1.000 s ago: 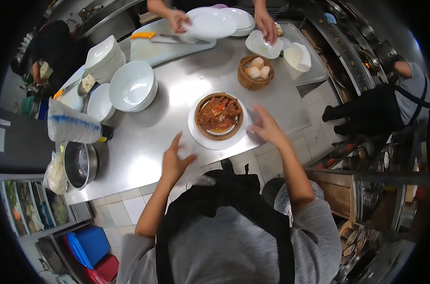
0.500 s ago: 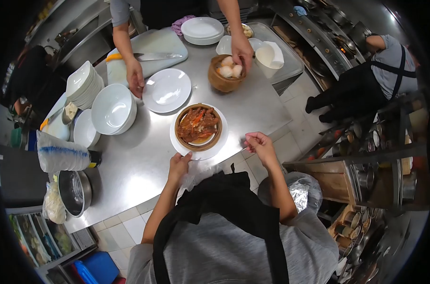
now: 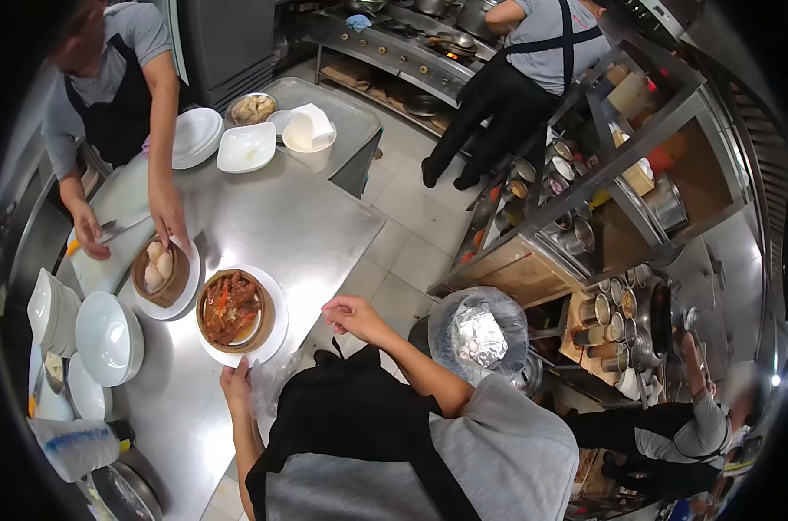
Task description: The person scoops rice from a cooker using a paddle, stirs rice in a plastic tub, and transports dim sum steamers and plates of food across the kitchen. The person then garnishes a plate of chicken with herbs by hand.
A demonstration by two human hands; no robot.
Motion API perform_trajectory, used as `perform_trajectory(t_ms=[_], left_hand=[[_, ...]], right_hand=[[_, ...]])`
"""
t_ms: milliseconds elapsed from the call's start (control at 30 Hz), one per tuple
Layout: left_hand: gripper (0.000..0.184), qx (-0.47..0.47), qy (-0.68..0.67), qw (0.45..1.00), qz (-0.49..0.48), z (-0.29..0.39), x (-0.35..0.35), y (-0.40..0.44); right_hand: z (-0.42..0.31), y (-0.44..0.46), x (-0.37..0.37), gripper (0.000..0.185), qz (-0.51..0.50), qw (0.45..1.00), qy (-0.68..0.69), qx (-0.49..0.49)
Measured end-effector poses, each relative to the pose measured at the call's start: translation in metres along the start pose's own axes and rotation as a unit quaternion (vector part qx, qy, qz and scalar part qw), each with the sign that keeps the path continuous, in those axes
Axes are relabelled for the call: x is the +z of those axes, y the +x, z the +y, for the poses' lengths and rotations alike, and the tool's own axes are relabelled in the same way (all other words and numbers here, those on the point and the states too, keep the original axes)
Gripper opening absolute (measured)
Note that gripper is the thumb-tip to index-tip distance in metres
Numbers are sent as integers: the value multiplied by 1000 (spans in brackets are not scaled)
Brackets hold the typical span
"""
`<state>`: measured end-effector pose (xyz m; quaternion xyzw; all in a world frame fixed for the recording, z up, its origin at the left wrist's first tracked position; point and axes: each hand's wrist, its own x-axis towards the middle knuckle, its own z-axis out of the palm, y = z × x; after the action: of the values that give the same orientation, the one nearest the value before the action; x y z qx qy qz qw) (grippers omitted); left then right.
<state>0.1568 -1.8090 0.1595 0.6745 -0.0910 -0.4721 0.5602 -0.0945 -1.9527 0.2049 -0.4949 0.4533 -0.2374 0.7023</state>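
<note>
A bamboo steamer basket [image 3: 271, 328] of chicken feet in reddish-brown sauce [image 3: 231, 306] rests on a white plate [image 3: 280, 306] near the steel table's edge. My left hand [image 3: 235, 386] closes on the near rim of this plate, thumb on top; its fingertips are partly hidden. Clear plastic [image 3: 272, 382] hangs beside it. Off the table's edge, my right hand [image 3: 352, 317] has its fingers curled into a pinch; whatever is between them is too small to tell. A co-worker's hand [image 3: 167, 217] touches a second steamer basket [image 3: 164, 297] holding pale dumplings [image 3: 158, 265], on another plate [image 3: 192, 285].
White bowls [image 3: 108, 339] stand along the left, with stacked plates [image 3: 194, 139] at the back. A knife [image 3: 125, 224] lies on a cutting board [image 3: 108, 195]. Right of me is a plastic-lined bin with foil [image 3: 479, 334]. A person [image 3: 533, 52] stands at the stove [image 3: 394, 56].
My view has turned right. The co-worker's dumpling basket has come down onto the empty plate, and their other hand has left that plate. My left hand stays at the plate's rim.
</note>
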Motion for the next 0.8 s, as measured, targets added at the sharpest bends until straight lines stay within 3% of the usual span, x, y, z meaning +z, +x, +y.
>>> perform_trajectory(t_ms=[67, 167, 233, 467, 567, 667, 800], left_hand=[[19, 8, -13, 1000, -5, 3, 2, -2], [17, -33, 71, 997, 16, 12, 8, -9], [18, 30, -49, 998, -5, 6, 10, -6], [25, -23, -19, 999, -17, 2, -9, 10], [26, -6, -108, 993, -52, 0, -6, 12], [26, 15, -68, 998, -1, 12, 9, -1], [12, 23, -81, 996, 41, 14, 13, -3]], right_hand=[[-1, -1, -3, 16, 3, 1000, -3, 0], [1, -3, -7, 15, 15, 1000, -16, 7], [5, -3, -10, 15, 26, 999, -39, 11], [3, -3, -2, 14, -3, 999, -47, -11], [4, -3, 1, 13, -14, 998, -63, -14], [5, -3, 4, 13, -28, 997, -71, -20], [5, -7, 8, 12, -24, 997, -64, -22]])
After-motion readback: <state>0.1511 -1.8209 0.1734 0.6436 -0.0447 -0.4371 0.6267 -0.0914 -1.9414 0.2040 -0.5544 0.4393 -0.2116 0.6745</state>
